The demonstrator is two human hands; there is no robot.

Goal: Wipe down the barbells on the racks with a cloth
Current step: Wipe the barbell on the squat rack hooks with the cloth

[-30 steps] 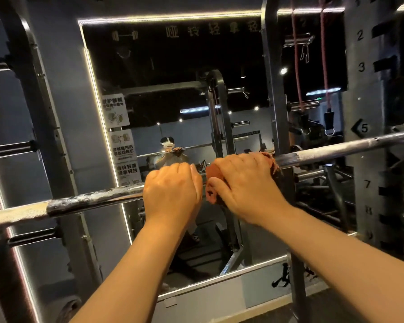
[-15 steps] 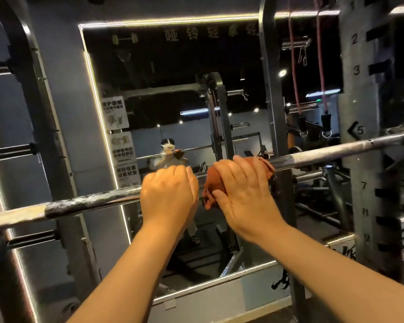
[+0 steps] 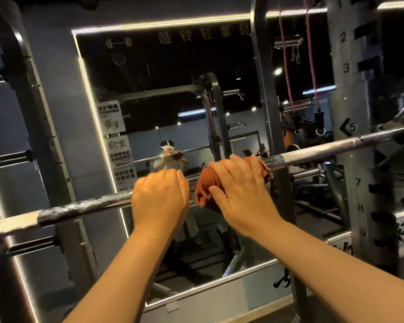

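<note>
Two hands on the barbell (image 3: 313, 153), which I see lying across the rack (image 3: 357, 159). My left hand (image 3: 160, 201) grips bare steel. My right hand (image 3: 240, 194), just beside it, clasps the cloth (image 3: 204, 193) wrapped round the bar.

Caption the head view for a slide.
Left hand grips the barbell while the right hand holds a rust-brown cloth wrapped around it.

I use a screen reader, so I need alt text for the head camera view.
Two bare hands hold a barbell resting across a gym rack: the right hand wraps a rust-coloured cloth around the bar, and the left hand grips the bare steel beside it. A wall mirror behind reflects the person and the rack.
</note>
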